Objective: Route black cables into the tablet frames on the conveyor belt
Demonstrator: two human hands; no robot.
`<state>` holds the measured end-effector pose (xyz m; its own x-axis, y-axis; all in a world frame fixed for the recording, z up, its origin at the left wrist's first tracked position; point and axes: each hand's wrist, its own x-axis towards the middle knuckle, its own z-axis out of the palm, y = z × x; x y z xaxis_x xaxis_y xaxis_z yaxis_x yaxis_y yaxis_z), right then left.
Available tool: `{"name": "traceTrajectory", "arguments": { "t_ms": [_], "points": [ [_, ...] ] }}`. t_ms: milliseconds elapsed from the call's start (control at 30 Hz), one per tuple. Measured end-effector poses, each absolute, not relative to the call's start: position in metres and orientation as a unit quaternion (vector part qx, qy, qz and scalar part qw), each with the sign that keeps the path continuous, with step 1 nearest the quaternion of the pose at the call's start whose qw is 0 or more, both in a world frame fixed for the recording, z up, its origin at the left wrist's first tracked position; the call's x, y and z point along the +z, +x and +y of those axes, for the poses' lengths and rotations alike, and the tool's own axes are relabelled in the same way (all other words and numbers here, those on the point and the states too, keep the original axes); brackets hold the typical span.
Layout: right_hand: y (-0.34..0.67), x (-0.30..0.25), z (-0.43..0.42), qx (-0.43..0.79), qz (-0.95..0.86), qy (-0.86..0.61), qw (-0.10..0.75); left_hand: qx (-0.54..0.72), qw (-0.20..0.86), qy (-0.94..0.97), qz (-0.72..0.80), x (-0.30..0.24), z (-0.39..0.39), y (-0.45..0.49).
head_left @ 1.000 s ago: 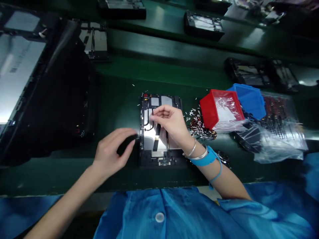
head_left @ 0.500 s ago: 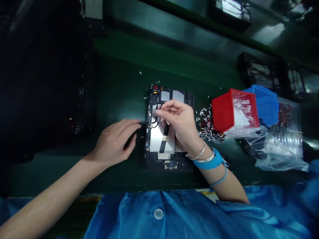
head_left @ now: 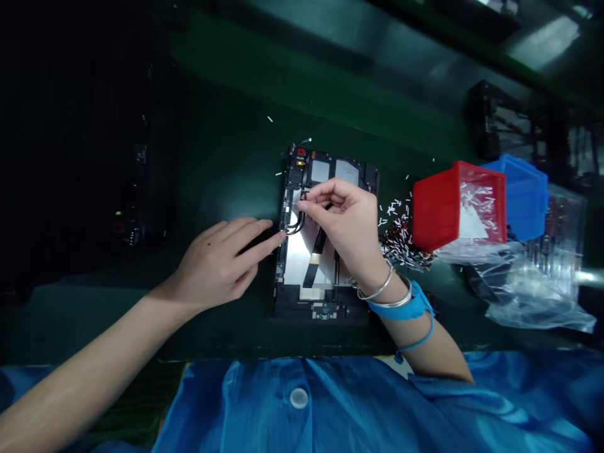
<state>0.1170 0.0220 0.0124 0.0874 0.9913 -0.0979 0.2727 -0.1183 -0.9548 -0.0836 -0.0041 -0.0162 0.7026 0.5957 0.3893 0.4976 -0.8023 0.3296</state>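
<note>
An opened tablet-like device (head_left: 302, 258) lies on the green bench, its circuit board and silvery inner plate showing. My right hand (head_left: 346, 217) is over its upper middle, thumb and forefinger pinched on a thin black cable (head_left: 302, 220) that curves toward the board on the left side. My left hand (head_left: 231, 261) is at the device's left edge, fingers stretched out, the forefinger tip at the board by the cable's lower end. A black flat ribbon strip (head_left: 312, 272) runs along the plate below my right hand. The cable's tip is hidden by my fingers.
Right of the device, small white and dark pieces (head_left: 401, 242) lie heaped beside a red bin (head_left: 436, 207). A blue bin (head_left: 526, 195) and clear plastic bags (head_left: 528, 296) are farther right. Dark equipment fills the left side. Another dark device (head_left: 504, 123) sits at the upper right.
My left hand's forefinger has stretched out rightward onto the device's left edge. My right hand keeps its pinch on the cable. The whole view has shifted slightly.
</note>
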Motion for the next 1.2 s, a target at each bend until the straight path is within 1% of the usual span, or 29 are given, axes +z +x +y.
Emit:
{"name": "traceTrajectory", "arguments": {
  "t_ms": [167,267,333,533,833,967,1200],
  "points": [
    [0.122,0.015,0.022,0.421,-0.538,-0.616,0.392,0.213,0.042,0.927,0.307,-0.015,-0.006,-0.082],
    [0.128,0.018,0.025,0.391,-0.573,-0.629,0.350,0.210,0.002,0.928,0.308,-0.013,-0.008,-0.082],
    [0.133,0.018,0.028,0.389,-0.589,-0.627,0.329,0.219,-0.004,0.928,0.302,-0.012,-0.008,-0.081],
    [0.138,0.012,0.033,0.421,-0.582,-0.611,0.333,0.199,-0.005,0.926,0.319,-0.011,-0.009,-0.069],
    [0.136,0.012,0.033,0.395,-0.597,-0.618,0.323,0.163,0.017,0.938,0.306,-0.014,-0.008,-0.068],
    [0.136,0.009,0.032,0.391,-0.598,-0.618,0.328,0.176,0.039,0.933,0.311,-0.016,-0.007,-0.068],
    [0.136,0.007,0.032,0.371,-0.616,-0.621,0.312,0.185,0.079,0.936,0.289,-0.014,-0.006,-0.066]
  ]
}}
